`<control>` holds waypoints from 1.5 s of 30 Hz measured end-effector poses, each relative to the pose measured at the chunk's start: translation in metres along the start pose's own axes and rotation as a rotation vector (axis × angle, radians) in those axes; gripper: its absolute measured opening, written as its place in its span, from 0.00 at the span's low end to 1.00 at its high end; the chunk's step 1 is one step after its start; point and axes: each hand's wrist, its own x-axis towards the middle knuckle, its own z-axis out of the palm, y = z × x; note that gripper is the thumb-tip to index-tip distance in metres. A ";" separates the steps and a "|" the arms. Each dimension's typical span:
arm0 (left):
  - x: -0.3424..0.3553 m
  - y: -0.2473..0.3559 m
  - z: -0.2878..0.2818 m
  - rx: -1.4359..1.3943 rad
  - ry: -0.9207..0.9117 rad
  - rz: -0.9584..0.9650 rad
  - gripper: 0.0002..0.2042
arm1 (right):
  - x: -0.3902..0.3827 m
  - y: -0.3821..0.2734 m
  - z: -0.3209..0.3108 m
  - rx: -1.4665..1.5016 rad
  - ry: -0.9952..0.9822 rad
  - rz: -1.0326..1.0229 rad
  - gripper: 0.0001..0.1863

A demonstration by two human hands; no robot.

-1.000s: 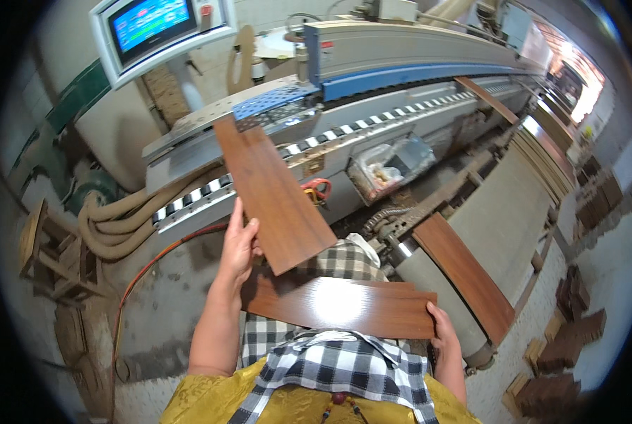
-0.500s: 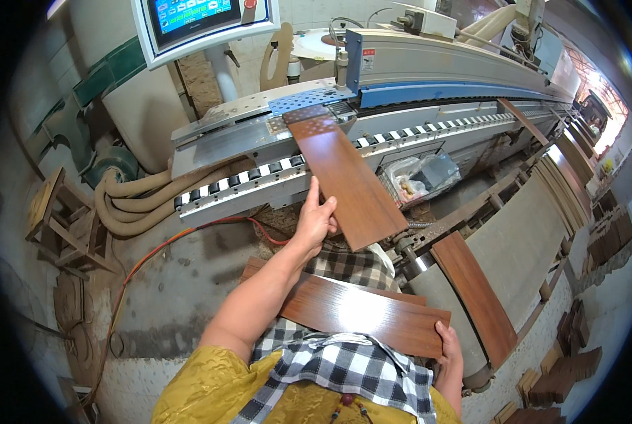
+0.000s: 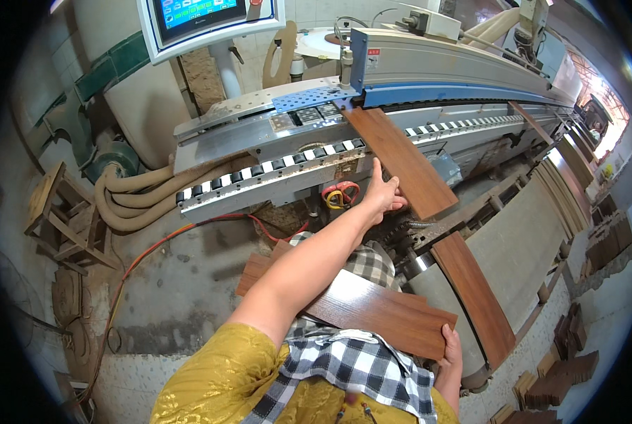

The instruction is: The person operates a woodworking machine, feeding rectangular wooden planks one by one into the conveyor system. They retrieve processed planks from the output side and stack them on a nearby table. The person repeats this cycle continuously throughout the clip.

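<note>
A reddish-brown wooden board lies slantwise across the roller track, its far end at the blue guard of the long machine. Beside the board's left edge is my left hand, index finger stretched along it and the other fingers apart, not wrapped around it. My right hand grips the right end of another glossy wooden board across my lap, thumb on top. At least one more board shows beneath it, partly hidden by my left forearm.
Right of my lap, a single board lies on a wide grey conveyor belt. Stacked boards stand at the lower right. A control screen hangs at upper left, above ribbed hoses and a wooden stool.
The board on the track has moved right along the machine, uncovering more rollers. My left hand has moved right with it. My right hand stays at the lap board's end.
</note>
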 end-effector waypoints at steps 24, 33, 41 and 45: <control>-0.131 -0.038 -0.117 -0.065 0.109 0.183 0.13 | 0.060 -0.019 0.228 -0.097 -0.565 0.036 0.20; -0.117 -0.023 -0.157 -0.235 0.224 0.313 0.17 | 0.053 -0.020 0.173 -0.390 -0.197 -0.084 0.14; -0.115 -0.013 -0.149 -0.238 0.223 0.356 0.32 | 0.051 0.028 0.013 -0.714 0.390 -0.365 0.13; -0.109 -0.017 -0.157 -0.204 0.184 0.361 0.34 | 0.034 0.029 0.024 -0.445 0.264 0.082 0.15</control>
